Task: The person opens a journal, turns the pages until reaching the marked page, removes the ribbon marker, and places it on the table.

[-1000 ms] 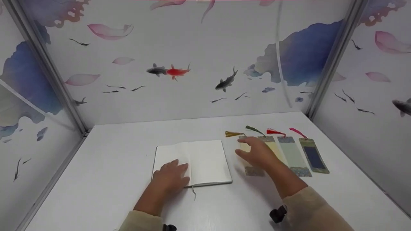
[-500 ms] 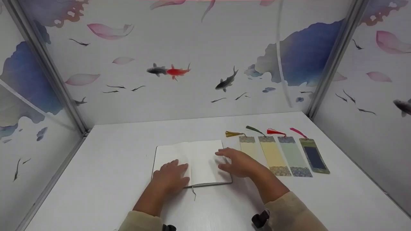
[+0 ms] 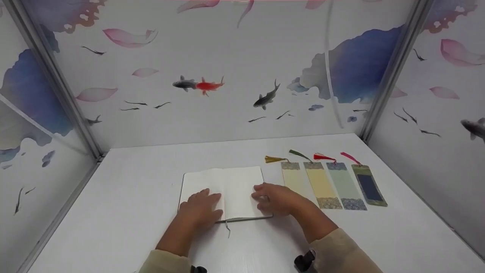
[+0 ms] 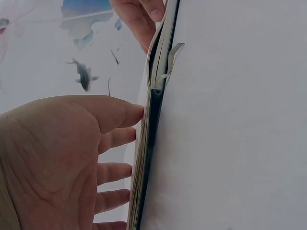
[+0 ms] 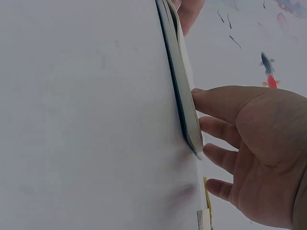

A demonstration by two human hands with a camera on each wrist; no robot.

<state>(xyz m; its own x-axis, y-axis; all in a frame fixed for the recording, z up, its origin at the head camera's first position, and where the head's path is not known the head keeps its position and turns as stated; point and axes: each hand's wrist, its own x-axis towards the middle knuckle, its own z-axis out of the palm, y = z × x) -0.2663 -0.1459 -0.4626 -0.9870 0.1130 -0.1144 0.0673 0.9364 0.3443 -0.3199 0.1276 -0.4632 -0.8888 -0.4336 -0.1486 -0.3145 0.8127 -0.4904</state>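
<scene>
An open notebook (image 3: 239, 197) with blank white pages lies on the table, its ribbon marker (image 3: 227, 229) trailing past the near edge. My left hand (image 3: 199, 208) rests on the left page, fingers spread. In the left wrist view its thumb and fingertips meet the page above the dark cover (image 4: 149, 143). On the other side, my right hand (image 3: 278, 199) touches the right page near its outer edge, holding nothing. The right wrist view shows that hand's fingers (image 5: 218, 132) extended, thumb and fingertips at the page (image 5: 184, 91).
Right of the notebook several tasselled bookmarks lie in a row: a cream one (image 3: 291, 178), a yellow one (image 3: 319, 182), a pale green one (image 3: 345, 185) and a dark blue one (image 3: 369, 187). White panels (image 3: 235, 125) printed with fish and petals enclose the table (image 3: 129, 212).
My right hand has moved left from over the bookmarks to the right page, then slightly nearer and down onto it. The left hand has stayed on the left page.
</scene>
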